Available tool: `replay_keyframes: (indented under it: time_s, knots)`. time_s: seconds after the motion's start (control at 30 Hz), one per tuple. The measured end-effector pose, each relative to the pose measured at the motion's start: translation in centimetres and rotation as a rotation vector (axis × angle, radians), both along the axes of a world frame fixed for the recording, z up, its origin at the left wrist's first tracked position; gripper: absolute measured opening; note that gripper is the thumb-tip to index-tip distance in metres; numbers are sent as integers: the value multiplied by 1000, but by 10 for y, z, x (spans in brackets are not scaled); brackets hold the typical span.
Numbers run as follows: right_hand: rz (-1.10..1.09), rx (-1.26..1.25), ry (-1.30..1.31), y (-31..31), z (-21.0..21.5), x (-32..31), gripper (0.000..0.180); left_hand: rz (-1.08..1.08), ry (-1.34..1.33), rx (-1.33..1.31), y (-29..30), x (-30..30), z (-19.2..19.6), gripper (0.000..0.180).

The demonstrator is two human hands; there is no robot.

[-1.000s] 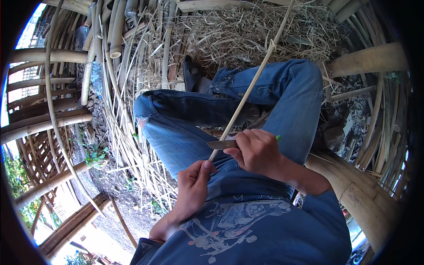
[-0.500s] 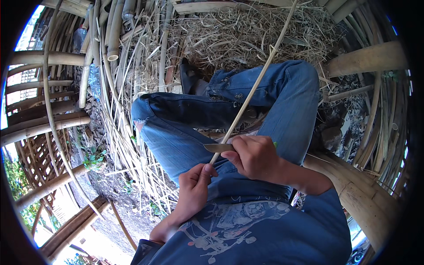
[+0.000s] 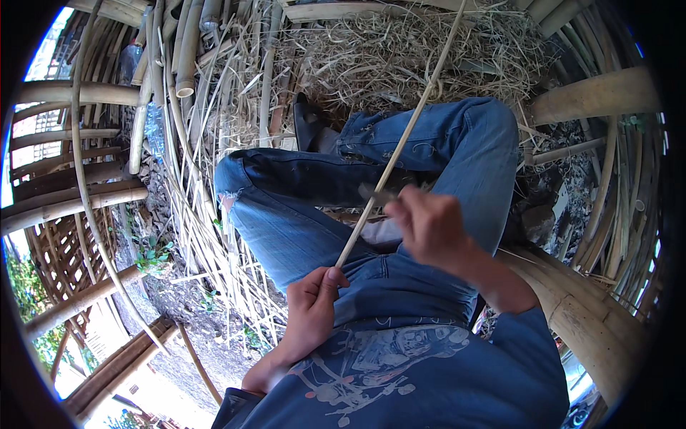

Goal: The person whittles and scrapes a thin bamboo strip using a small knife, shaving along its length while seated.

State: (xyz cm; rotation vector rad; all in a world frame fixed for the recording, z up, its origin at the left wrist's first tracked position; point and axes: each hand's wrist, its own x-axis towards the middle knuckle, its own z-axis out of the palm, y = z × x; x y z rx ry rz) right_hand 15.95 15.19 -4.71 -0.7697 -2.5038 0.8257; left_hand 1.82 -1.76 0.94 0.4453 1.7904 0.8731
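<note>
A long, thin bamboo strip (image 3: 405,136) slants from my lap up past my knees toward the far right. Its near end is pinched in my left hand (image 3: 313,294), thumb on top, close to my waist. My right hand (image 3: 431,223) is closed round a knife, its handle hidden in the fist. The knife blade (image 3: 376,194) is smeared by motion and lies at the strip, partway along it; whether it touches cannot be made out. My crossed legs in blue jeans are under the strip.
A heap of dry shavings (image 3: 400,61) covers the ground beyond my legs. Several thin strips (image 3: 207,236) lie at the left. Thick bamboo poles (image 3: 600,94) and a large bamboo trunk (image 3: 572,314) are at the right. A bamboo frame (image 3: 78,196) stands on the left.
My right hand with the knife has moved away from my left hand, farther along the strip. The strip's far end has swung slightly left. The left hand has stayed nearly in place.
</note>
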Motion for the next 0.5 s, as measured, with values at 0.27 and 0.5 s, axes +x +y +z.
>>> replay_keyframes:
  time_s: [0.27,0.5]
  knots:
    - [88,54,131,-34,-4,-8,38,17,-93,-23,0,-3,-4,35]
    - [-47,-5,-61,-9,-2,-4,39,37,-132,-74,-1,-7,-3,36]
